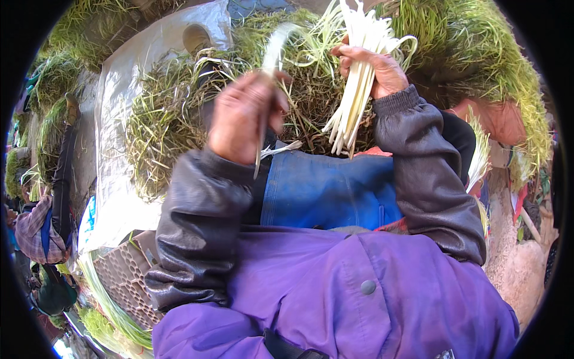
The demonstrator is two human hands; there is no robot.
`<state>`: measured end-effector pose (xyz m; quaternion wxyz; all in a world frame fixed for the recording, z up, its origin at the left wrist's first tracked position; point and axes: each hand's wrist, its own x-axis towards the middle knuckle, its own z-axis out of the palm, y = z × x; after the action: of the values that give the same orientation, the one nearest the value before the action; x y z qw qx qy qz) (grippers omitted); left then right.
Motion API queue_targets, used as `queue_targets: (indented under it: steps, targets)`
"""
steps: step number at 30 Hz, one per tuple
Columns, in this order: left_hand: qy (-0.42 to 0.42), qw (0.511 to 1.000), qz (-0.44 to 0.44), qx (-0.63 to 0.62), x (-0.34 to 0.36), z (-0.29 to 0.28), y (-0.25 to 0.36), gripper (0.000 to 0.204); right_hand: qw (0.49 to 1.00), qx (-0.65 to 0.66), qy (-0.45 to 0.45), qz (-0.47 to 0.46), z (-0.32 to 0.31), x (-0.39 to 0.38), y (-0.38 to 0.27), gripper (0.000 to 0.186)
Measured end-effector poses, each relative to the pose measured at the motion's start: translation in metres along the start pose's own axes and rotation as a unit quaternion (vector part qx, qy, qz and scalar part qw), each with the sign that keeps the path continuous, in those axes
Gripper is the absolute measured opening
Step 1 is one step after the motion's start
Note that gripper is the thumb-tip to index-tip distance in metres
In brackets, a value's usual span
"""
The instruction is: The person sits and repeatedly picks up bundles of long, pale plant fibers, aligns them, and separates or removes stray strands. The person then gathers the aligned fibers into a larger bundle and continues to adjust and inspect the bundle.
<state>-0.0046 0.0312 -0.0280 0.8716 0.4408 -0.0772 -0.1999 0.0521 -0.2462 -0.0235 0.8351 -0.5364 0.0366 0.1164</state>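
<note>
- Gripping tight, the right hand (373, 69) is closed around a bundle of white stalks (357, 90), fingers wrapped about its middle, root ends hanging down toward the lap and pale tops fanning up past the fist.
- Pinched shut, the left hand (245, 116) has a single stalk (270, 66) between thumb and fingers; the hand is blurred, so I cannot tell exactly how the fingers sit on it. That stalk rises up and curves over, its lower end trailing below the hand.
- 2 hands stand near each other but apart, both held up over the lap, which is covered by a blue apron (329, 188).
- Largest around them: heaps of green, grassy leaves (490, 54) across the top, and more trimmings (161, 125) lying on a grey plastic sheet (119, 90) to the left.
- Smaller: a brown perforated crate (122, 275) at lower left with long green stalks beside it, and another person's plaid sleeve (33, 230) at the far left edge.
- Risk, as I judge it: the bundle is held at its middle only, so loose outer stalks could slide out and drop onto the apron if that fist slackens.
- Also a risk: the single stalk looks thin and bent, and a hard pull could snap it or strip too much.
</note>
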Motion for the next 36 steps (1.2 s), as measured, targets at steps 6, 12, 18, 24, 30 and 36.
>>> queue_targets:
  steps: [6,12,18,24,30,36]
  targets:
    - [0.055,0.997,0.013,-0.044,0.009,-0.018,0.015,0.022,0.998,-0.024,0.004,0.054,0.019,-0.008,0.015,0.034]
    - [0.108,0.993,-0.037,0.016,0.014,0.001,-0.032,0.026,0.982,0.091,-0.098,0.135,0.054,-0.022,0.06,0.029]
    - [0.13,0.988,-0.081,0.002,0.02,-0.005,-0.052,0.029,0.983,0.09,-0.069,0.145,0.055,-0.026,0.084,0.045]
    - [0.223,0.97,-0.096,0.027,0.036,-0.044,-0.074,0.028,0.975,0.112,-0.1,0.165,0.038,-0.014,0.051,0.044]
    - [0.296,0.93,-0.203,0.077,0.084,-0.077,-0.13,0.045,0.983,0.158,-0.095,-0.009,0.003,0.0,-0.013,0.04]
    - [0.271,0.841,-0.281,0.374,0.117,-0.091,-0.168,0.046,0.965,0.254,-0.07,0.002,-0.005,-0.005,-0.029,0.018]
